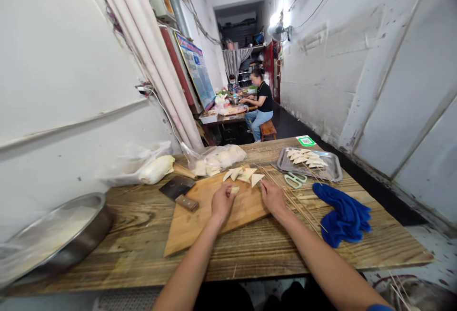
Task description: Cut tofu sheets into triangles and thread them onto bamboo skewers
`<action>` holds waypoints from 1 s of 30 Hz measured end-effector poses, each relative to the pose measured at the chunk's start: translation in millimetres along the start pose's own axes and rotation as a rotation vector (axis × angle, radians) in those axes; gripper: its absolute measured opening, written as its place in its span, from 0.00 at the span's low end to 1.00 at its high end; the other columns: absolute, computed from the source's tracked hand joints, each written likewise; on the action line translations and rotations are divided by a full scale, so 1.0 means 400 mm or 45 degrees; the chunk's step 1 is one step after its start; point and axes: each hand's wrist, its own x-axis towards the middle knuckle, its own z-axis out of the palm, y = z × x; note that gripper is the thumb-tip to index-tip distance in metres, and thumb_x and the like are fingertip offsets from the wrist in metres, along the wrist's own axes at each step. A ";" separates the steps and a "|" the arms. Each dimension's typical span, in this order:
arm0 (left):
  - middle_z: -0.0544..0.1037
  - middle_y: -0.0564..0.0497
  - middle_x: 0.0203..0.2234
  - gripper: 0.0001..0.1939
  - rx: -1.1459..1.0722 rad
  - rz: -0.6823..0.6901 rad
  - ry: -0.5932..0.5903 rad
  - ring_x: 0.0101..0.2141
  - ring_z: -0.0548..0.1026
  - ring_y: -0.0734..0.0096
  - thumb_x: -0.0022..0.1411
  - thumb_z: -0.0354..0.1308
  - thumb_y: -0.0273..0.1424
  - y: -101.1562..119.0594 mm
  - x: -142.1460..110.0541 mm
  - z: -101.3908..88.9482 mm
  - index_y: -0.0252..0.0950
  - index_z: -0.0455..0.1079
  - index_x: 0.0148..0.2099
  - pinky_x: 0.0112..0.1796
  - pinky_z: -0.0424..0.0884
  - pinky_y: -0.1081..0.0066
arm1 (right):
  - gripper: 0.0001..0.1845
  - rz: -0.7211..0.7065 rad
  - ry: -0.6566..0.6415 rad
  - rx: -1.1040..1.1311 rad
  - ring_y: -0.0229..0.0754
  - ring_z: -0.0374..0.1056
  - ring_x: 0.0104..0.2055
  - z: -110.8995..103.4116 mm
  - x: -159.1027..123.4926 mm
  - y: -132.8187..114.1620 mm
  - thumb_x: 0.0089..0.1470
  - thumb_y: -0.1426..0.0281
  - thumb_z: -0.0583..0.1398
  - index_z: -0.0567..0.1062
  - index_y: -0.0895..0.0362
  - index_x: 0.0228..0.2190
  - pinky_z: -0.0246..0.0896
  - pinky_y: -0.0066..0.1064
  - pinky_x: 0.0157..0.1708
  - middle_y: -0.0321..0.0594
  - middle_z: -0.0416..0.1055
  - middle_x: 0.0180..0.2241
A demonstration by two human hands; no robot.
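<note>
My left hand (pixel 222 201) is closed in a pinch on a small pale slice (pixel 234 190), low over the wooden cutting board (pixel 194 223). My right hand (pixel 274 199) has its fingers pressed together at the board's right edge, beside a pale triangular slice (pixel 256 179). Whether it grips that slice, a skewer or something else is hidden. More pale triangular slices (pixel 235 173) lie at the back of the board. Thin wooden skewers (pixel 298 204) stretch along the table just right of this hand. A cleaver (pixel 177 187) rests at the board's left corner.
Further right are green-handled scissors (pixel 295 179), a metal tray (pixel 333 170) of triangular slices and blue gloves (pixel 342 213). Plastic bags (pixel 221 156) lie at the back. A large metal basin (pixel 98 220) stands left. Two people (pixel 262 99) sit at a far table.
</note>
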 end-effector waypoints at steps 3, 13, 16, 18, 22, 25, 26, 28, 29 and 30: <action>0.76 0.51 0.26 0.11 -0.459 -0.157 0.170 0.30 0.73 0.71 0.43 0.63 0.24 -0.022 -0.006 -0.001 0.35 0.73 0.33 0.36 0.66 0.73 | 0.13 -0.072 -0.054 0.028 0.40 0.69 0.37 0.005 -0.012 -0.011 0.57 0.73 0.50 0.74 0.55 0.37 0.61 0.28 0.37 0.41 0.74 0.35; 0.76 0.47 0.30 0.02 -1.502 -0.604 0.199 0.34 0.76 0.72 0.56 0.54 0.21 -0.052 0.020 -0.057 0.31 0.67 0.32 0.42 0.72 0.65 | 0.14 -0.345 -0.269 0.009 0.40 0.69 0.36 0.038 -0.050 -0.046 0.58 0.71 0.49 0.73 0.56 0.39 0.61 0.27 0.34 0.41 0.74 0.36; 0.76 0.44 0.31 0.03 -1.539 -0.675 0.155 0.33 0.76 0.71 0.57 0.54 0.21 -0.059 0.026 -0.063 0.30 0.67 0.34 0.41 0.73 0.65 | 0.15 -0.364 -0.319 -0.029 0.40 0.69 0.36 0.039 -0.052 -0.050 0.58 0.71 0.49 0.73 0.56 0.39 0.61 0.27 0.33 0.41 0.74 0.35; 0.77 0.44 0.30 0.03 -1.541 -0.713 0.137 0.32 0.76 0.70 0.58 0.52 0.21 -0.063 0.032 -0.064 0.29 0.67 0.34 0.39 0.74 0.66 | 0.15 -0.364 -0.337 -0.043 0.40 0.69 0.35 0.037 -0.052 -0.054 0.59 0.71 0.48 0.73 0.56 0.39 0.60 0.27 0.33 0.41 0.74 0.34; 0.77 0.44 0.28 0.04 -1.518 -0.746 0.120 0.31 0.77 0.70 0.59 0.51 0.22 -0.065 0.039 -0.065 0.29 0.67 0.34 0.38 0.74 0.67 | 0.15 -0.366 -0.363 -0.039 0.40 0.69 0.35 0.031 -0.052 -0.062 0.59 0.70 0.48 0.74 0.55 0.39 0.60 0.26 0.32 0.41 0.74 0.33; 0.77 0.43 0.28 0.04 -1.516 -0.755 0.122 0.32 0.77 0.69 0.59 0.51 0.21 -0.065 0.040 -0.067 0.29 0.67 0.34 0.38 0.74 0.66 | 0.15 -0.360 -0.372 -0.033 0.40 0.69 0.35 0.030 -0.052 -0.064 0.59 0.70 0.48 0.73 0.56 0.39 0.60 0.27 0.33 0.41 0.74 0.34; 0.77 0.43 0.28 0.04 -1.518 -0.757 0.125 0.33 0.77 0.68 0.58 0.51 0.21 -0.065 0.040 -0.067 0.29 0.67 0.34 0.38 0.74 0.66 | 0.15 -0.361 -0.378 -0.030 0.40 0.69 0.36 0.029 -0.052 -0.064 0.59 0.71 0.48 0.73 0.56 0.39 0.60 0.27 0.33 0.41 0.74 0.35; 0.77 0.43 0.28 0.04 -1.522 -0.756 0.135 0.33 0.77 0.68 0.58 0.51 0.20 -0.066 0.039 -0.067 0.29 0.67 0.34 0.38 0.74 0.65 | 0.15 -0.359 -0.390 -0.028 0.40 0.69 0.36 0.030 -0.052 -0.064 0.59 0.71 0.48 0.73 0.56 0.39 0.60 0.27 0.34 0.41 0.74 0.35; 0.77 0.43 0.28 0.04 -1.525 -0.755 0.140 0.32 0.77 0.68 0.58 0.51 0.20 -0.066 0.039 -0.067 0.29 0.67 0.34 0.38 0.74 0.65 | 0.15 -0.357 -0.395 -0.029 0.40 0.69 0.36 0.030 -0.052 -0.064 0.59 0.71 0.48 0.73 0.55 0.39 0.60 0.27 0.34 0.41 0.74 0.35; 0.77 0.43 0.28 0.04 -1.527 -0.754 0.146 0.32 0.77 0.68 0.58 0.51 0.20 -0.066 0.039 -0.067 0.28 0.67 0.34 0.38 0.74 0.65 | 0.15 -0.356 -0.399 -0.030 0.40 0.69 0.36 0.029 -0.052 -0.064 0.59 0.71 0.48 0.73 0.55 0.39 0.60 0.27 0.34 0.41 0.74 0.35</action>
